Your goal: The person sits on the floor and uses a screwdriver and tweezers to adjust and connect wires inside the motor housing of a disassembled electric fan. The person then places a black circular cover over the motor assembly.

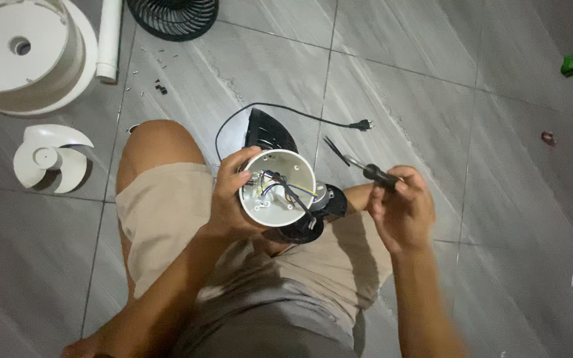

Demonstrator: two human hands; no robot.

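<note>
Seemingly light: my left hand grips a round white plastic motor housing by its rim.
My right hand closes on a black-handled screwdriver; loose coloured wires inside look fragile.

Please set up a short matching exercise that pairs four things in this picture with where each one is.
Things:
1. round white plastic housing with coloured wires inside
2. black-handled screwdriver
3. white plastic fan blade
4. small green object

Places:
A. on the grey floor tiles at the far right
B. in the right hand
C. on the floor left of the knee
D. in the left hand

Pairs: 1-D, 2-B, 3-C, 4-A
</note>
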